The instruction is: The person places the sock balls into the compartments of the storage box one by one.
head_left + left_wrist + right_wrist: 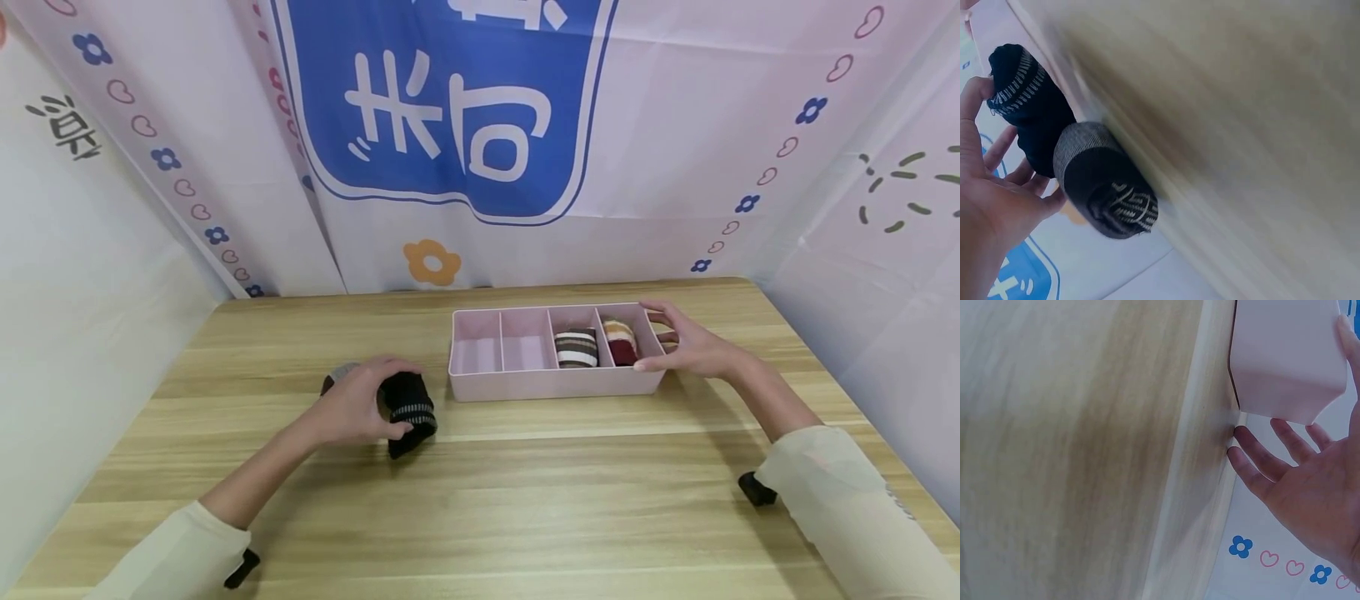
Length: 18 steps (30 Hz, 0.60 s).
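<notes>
My left hand (360, 404) grips a rolled black sock (411, 408) with pale striped bands, thumb on the near side and fingers on the far side. A second rolled sock (1107, 181), grey and black with a white pattern, lies beside it. In the head view the left hand partly hides that one. At the right end of a pink divided box (558, 383), my right hand (693, 346) holds the end, its thumb by the near corner and index finger by the far corner. In the right wrist view other fingertips (1244, 434) spread around the box's lower end.
Inside the box, a brown-and-white striped sock roll (576, 348) and a red, cream and yellow one (621, 343) fill the two right compartments. The two left compartments show bare pink floors. A printed cloth (375, 242) hangs behind the wooden table (480, 517).
</notes>
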### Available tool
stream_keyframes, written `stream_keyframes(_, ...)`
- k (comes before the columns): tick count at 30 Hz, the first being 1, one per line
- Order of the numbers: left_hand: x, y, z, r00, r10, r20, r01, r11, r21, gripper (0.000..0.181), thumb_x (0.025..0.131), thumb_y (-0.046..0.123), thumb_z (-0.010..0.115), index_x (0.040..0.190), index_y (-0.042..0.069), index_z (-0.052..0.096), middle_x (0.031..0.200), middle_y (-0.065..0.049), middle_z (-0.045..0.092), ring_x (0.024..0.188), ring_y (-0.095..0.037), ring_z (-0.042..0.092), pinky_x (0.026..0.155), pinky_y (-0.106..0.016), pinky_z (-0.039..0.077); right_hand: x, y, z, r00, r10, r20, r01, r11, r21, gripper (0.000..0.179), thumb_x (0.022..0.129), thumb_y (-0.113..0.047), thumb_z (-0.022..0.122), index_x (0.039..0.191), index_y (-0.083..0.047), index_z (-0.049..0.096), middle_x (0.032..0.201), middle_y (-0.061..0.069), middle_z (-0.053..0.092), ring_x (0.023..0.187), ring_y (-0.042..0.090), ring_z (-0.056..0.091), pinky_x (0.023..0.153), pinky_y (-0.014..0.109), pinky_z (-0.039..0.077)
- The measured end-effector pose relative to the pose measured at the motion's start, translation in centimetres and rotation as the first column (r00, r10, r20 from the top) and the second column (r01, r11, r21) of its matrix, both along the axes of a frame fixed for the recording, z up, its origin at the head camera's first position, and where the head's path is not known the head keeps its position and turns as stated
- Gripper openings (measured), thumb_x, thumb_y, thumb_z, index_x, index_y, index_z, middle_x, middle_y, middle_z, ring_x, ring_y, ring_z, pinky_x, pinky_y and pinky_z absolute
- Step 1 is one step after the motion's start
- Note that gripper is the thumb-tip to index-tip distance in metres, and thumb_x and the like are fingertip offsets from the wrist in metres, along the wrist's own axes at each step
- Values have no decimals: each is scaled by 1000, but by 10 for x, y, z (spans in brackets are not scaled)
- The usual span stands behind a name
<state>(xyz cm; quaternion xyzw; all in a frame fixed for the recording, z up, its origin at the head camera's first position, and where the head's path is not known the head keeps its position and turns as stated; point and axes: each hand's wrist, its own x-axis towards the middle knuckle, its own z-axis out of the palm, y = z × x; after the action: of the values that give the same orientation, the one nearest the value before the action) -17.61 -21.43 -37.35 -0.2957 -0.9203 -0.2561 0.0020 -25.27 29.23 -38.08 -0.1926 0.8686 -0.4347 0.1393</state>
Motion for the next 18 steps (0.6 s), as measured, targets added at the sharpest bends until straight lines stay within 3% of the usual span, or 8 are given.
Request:
stream_keyframes(9, -15, -12, 16, 1000, -18, 18, 16, 990, 139, 67, 75, 9, 88, 136, 1, 60, 131, -18, 63, 114, -33, 59, 95, -53, 52, 0, 0, 0, 1000, -1, -1, 1, 1000, -2, 105, 88, -20, 81, 163, -3, 10, 164, 35, 17, 140, 61, 34, 112, 71, 33)
stream_keyframes(13, -20, -11, 23, 999, -13, 41, 5, 983, 183, 67, 77, 6, 87, 138, 0, 59, 131, -19, 62, 110, -33, 59, 85, -50, 57, 1, 0, 1, 1000, -2, 2, 2, 1000, -4, 105, 88, -20, 81, 163, -3, 10, 164, 35, 17, 141, 61, 33, 112, 71, 32)
stream_keyframes(18, -26, -5, 28, 999, -5, 39, -2, 980, 199, 68, 78, 10, 87, 139, 3, 59, 134, -17, 63, 116, -34, 59, 100, -57, 49, 0, 0, 1, 1000, -2, 7, 2, 1000, -3, 106, 88, -20, 81, 164, -4, 9, 164, 35, 17, 140, 61, 34, 112, 71, 33)
